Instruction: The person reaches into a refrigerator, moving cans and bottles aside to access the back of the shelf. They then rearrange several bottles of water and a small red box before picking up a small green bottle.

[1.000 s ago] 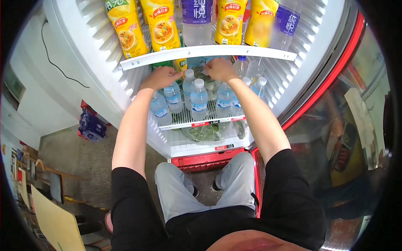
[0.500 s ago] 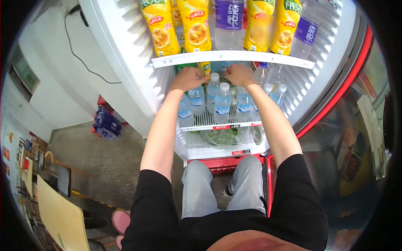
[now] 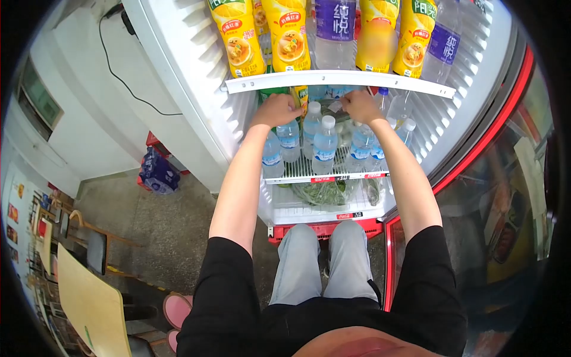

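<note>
Both my arms reach into an open drinks fridge, under its upper shelf. My left hand is closed, its fingertips beside a narrow yellow package; what they grip, if anything, is hidden. With bent fingers my right hand pinches the edge of a clear plastic bag behind the front bottles. Between and below my hands stand capped water bottles, among them a front one and another at the left. A bottle with a blue cap is right of my right hand.
Yellow tea bottles and purple-labelled water bottles line the upper shelf. Bagged greens lie on the lowest level. The red-edged fridge door stands open at right. A wooden table and chairs are at lower left.
The view has shifted slightly, so the fridge appears farther right. My right hand has the clear bag's edge showing at its fingertips; my left hand stays beside the yellow package.
</note>
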`<action>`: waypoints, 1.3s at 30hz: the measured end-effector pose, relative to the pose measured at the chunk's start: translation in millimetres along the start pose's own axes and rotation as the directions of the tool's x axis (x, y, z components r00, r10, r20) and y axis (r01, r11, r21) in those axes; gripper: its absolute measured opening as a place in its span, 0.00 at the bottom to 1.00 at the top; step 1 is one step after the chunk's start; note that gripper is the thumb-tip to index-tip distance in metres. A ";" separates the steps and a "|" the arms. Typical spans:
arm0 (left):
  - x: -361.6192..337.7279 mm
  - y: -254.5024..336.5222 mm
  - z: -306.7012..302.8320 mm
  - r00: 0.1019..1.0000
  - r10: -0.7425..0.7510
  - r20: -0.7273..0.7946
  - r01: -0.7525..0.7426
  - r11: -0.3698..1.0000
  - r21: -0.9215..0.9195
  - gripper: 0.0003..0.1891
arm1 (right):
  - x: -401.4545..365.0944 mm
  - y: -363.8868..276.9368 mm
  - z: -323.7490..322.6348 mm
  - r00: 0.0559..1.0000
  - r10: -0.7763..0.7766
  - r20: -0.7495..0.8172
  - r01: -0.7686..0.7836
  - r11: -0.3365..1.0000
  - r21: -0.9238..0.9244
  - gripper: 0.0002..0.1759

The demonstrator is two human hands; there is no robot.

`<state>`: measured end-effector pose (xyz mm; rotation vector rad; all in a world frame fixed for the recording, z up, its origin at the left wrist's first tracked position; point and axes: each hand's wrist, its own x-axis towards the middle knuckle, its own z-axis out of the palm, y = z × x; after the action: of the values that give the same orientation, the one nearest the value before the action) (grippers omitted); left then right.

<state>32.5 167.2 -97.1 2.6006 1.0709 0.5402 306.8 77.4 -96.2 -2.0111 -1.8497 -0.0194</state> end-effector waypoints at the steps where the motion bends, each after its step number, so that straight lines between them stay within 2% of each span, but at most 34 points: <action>1: 1.3 -1.3 -0.1 1.000 0.007 -0.025 -0.007 1.000 0.007 0.21 | 1.0 -0.9 -2.7 1.000 0.005 0.006 -0.005 1.000 0.001 0.20; 10: -1.4 6.1 -5.8 0.999 -0.032 0.025 0.032 0.999 -0.011 0.21 | -6.0 -11.5 -2.6 1.000 0.006 0.003 -0.006 1.000 -0.009 0.19; 15: 0.6 0.8 -3.2 1.000 -0.005 -0.005 0.005 0.999 -0.037 0.22 | -2.7 0.3 -0.9 1.000 -0.016 0.026 0.016 1.000 0.011 0.19; 21: 1.2 -0.5 -2.5 0.999 0.026 -0.026 -0.026 0.999 -0.018 0.23 | -4.2 -1.5 -0.7 0.999 -0.041 -0.024 0.042 0.998 0.047 0.19; 24: 2.5 -1.8 0.0 1.000 0.015 -0.018 -0.015 1.000 -0.008 0.23 | -4.8 -4.0 -5.3 0.995 -0.092 0.023 0.088 0.984 0.156 0.18; 25: 3.5 -2.3 0.2 1.000 0.012 -0.024 -0.012 1.000 0.005 0.23 | -7.4 -5.4 -5.2 0.992 -0.125 -0.018 0.126 0.975 0.184 0.16; 29: 5.1 -4.3 2.3 0.999 0.012 -0.032 -0.012 1.000 0.009 0.23 | -3.9 -0.2 0.6 0.994 -0.113 0.000 0.109 0.959 0.260 0.19; 35: 2.0 1.1 -2.0 1.000 0.003 0.001 -0.003 0.999 0.036 0.22 | -5.4 -1.6 1.2 0.991 -0.130 -0.036 0.135 0.966 0.222 0.17; 39: -0.2 2.5 -4.9 1.000 -0.013 0.016 0.013 1.000 0.013 0.22 | -7.0 -7.0 -5.3 0.994 -0.101 0.039 0.092 0.978 0.188 0.14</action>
<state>31.8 165.8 -91.8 2.6026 1.0885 0.5104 300.6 69.4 -91.4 -1.8097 -1.9011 0.1698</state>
